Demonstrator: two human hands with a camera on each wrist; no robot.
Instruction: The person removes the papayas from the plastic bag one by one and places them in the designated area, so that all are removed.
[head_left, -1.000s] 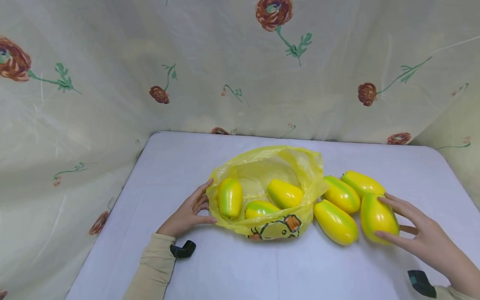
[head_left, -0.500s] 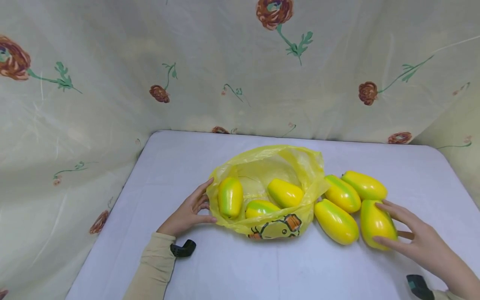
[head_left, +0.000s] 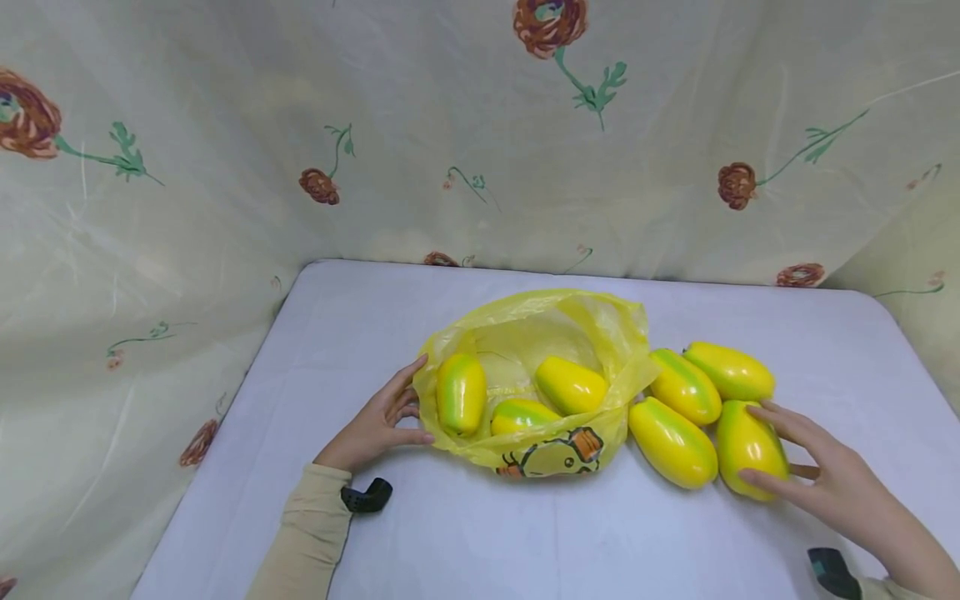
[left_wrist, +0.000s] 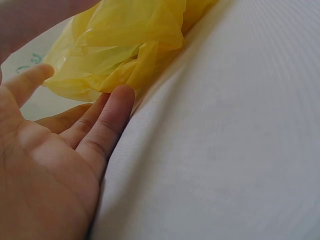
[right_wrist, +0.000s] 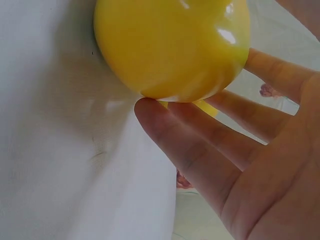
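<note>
Left hand (head_left: pixel 378 425) spread, touching gaping bag edge (head_left: pixel 427 408); right hand (head_left: pixel 832 473) spread, touching rightmost fruit (head_left: pixel 750 446).

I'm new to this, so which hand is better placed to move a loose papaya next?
Probably the right hand: it touches a loose papaya, whereas the left hand touches the yellow plastic bag on the side away from that papaya.

On the table (head_left: pixel 487 542), the bag (head_left: pixel 553 460) sits mid-way with three fruits (head_left: pixel 461 396) in it and the left hand (head_left: pixel 377 427) at its left side, four more fruits (head_left: pixel 672 443) clustered just right, the right hand (head_left: pixel 832 467) touching the front-right fruit (head_left: pixel 750 454), curtain (head_left: pixel 450 100) behind.
</note>
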